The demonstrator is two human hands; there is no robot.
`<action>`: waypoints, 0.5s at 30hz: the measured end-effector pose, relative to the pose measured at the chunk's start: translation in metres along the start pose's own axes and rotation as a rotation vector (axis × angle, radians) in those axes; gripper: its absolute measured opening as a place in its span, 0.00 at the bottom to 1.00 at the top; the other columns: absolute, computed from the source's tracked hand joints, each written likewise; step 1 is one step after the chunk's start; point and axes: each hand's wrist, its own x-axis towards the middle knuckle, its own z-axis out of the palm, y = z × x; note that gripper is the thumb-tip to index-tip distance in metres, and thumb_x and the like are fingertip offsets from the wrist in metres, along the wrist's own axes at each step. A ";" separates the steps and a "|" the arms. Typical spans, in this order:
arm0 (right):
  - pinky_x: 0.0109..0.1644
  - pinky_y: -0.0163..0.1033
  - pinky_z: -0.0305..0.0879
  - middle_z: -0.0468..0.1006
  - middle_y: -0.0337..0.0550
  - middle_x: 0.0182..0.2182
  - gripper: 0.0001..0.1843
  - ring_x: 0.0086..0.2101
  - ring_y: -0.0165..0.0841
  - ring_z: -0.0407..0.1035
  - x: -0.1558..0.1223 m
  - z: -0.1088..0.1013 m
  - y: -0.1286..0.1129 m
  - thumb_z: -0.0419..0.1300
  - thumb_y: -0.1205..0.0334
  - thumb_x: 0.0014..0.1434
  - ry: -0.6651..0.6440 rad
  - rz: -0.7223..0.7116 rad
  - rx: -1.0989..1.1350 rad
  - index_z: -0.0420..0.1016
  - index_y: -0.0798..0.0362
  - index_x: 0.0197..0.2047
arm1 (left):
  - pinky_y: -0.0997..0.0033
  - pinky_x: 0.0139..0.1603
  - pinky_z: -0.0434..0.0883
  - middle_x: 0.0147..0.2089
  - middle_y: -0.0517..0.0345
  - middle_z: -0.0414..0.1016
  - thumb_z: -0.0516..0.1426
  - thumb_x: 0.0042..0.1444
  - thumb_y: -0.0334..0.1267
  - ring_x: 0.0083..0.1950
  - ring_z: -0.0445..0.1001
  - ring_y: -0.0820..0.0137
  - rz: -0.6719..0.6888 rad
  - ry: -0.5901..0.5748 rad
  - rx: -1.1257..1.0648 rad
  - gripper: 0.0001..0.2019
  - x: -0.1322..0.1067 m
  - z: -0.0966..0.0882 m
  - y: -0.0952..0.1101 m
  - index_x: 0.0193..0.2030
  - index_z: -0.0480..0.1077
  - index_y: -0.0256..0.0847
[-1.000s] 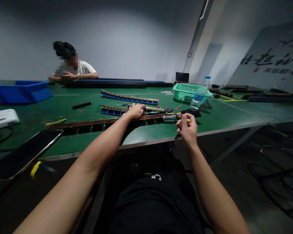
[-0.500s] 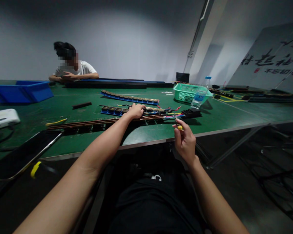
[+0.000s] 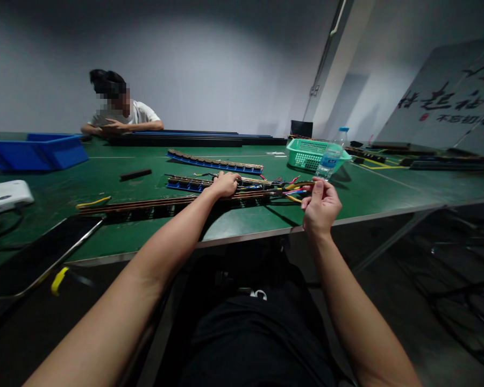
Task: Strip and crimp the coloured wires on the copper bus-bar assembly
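My left hand [image 3: 225, 184] rests with curled fingers on a long brown-and-black strip [image 3: 153, 203] that lies across the green table [image 3: 242, 217]. My right hand [image 3: 321, 204] is raised just above the table's near edge, its fingers pinched on a bundle of coloured wires [image 3: 290, 187] that run from the strip's right end. A shorter blue-backed strip [image 3: 189, 183] lies just behind my left hand.
A green basket [image 3: 308, 152] and a water bottle [image 3: 329, 159] stand behind my right hand. Another blue-backed strip [image 3: 213, 160] lies farther back. A blue bin [image 3: 34, 151], a white device [image 3: 6, 194] and a dark tablet [image 3: 32, 259] are at left. A person [image 3: 119, 110] sits at the far side.
My right hand has risen from near the table edge and moved right, lifting the coloured wires. The small black block that lay there is hidden now. My left hand has stayed put.
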 end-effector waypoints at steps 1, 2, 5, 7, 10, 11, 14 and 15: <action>0.13 0.30 0.54 0.75 0.38 0.27 0.26 0.15 0.20 0.60 0.001 0.000 0.001 0.61 0.38 0.58 0.038 -0.016 0.001 0.73 0.55 0.42 | 0.42 0.64 0.63 0.71 0.56 0.63 0.43 0.67 0.37 0.68 0.60 0.49 -0.001 0.001 -0.003 0.23 0.000 0.000 0.000 0.65 0.67 0.51; 0.14 0.29 0.55 0.75 0.39 0.28 0.26 0.17 0.22 0.63 0.002 -0.001 0.002 0.60 0.38 0.58 0.088 -0.039 0.004 0.73 0.55 0.42 | 0.42 0.64 0.62 0.71 0.56 0.64 0.43 0.67 0.36 0.68 0.60 0.49 -0.002 0.001 -0.004 0.23 0.000 0.000 0.000 0.65 0.67 0.51; 0.17 0.30 0.61 0.75 0.42 0.32 0.25 0.26 0.29 0.72 0.013 -0.001 0.009 0.59 0.38 0.59 0.233 -0.129 0.002 0.72 0.53 0.42 | 0.42 0.64 0.63 0.70 0.57 0.64 0.44 0.67 0.37 0.68 0.60 0.50 -0.002 0.001 -0.007 0.23 0.000 0.000 -0.001 0.65 0.67 0.53; 0.18 0.32 0.63 0.75 0.45 0.35 0.25 0.30 0.33 0.74 0.023 0.000 0.016 0.57 0.37 0.60 0.266 -0.189 -0.056 0.72 0.53 0.43 | 0.42 0.64 0.63 0.70 0.57 0.64 0.44 0.67 0.37 0.68 0.60 0.50 0.001 0.002 -0.014 0.23 0.001 0.001 -0.001 0.65 0.67 0.53; 0.21 0.35 0.66 0.75 0.47 0.36 0.26 0.30 0.34 0.74 0.035 0.001 0.029 0.54 0.37 0.63 0.242 -0.247 -0.186 0.72 0.52 0.45 | 0.41 0.64 0.63 0.71 0.56 0.63 0.44 0.66 0.37 0.68 0.60 0.49 0.005 0.002 -0.020 0.23 0.002 0.002 -0.002 0.64 0.67 0.52; 0.22 0.36 0.66 0.75 0.47 0.35 0.26 0.28 0.33 0.73 0.037 0.002 0.032 0.53 0.37 0.63 0.227 -0.248 -0.210 0.72 0.52 0.46 | 0.41 0.64 0.63 0.71 0.56 0.64 0.44 0.66 0.37 0.68 0.60 0.49 0.005 0.002 -0.019 0.23 0.002 0.002 -0.002 0.64 0.67 0.52; 0.21 0.36 0.62 0.75 0.45 0.35 0.27 0.20 0.28 0.66 0.035 0.005 0.037 0.51 0.37 0.64 0.166 -0.209 -0.224 0.71 0.52 0.48 | 0.41 0.64 0.63 0.70 0.57 0.64 0.44 0.67 0.37 0.68 0.60 0.50 0.003 0.003 -0.012 0.23 0.002 0.002 -0.002 0.64 0.67 0.53; 0.21 0.36 0.62 0.74 0.45 0.35 0.26 0.19 0.27 0.64 0.032 0.006 0.038 0.52 0.37 0.64 0.141 -0.194 -0.222 0.71 0.52 0.48 | 0.42 0.64 0.63 0.70 0.57 0.64 0.44 0.67 0.37 0.68 0.60 0.50 0.002 0.003 -0.009 0.23 0.002 0.002 -0.002 0.64 0.67 0.54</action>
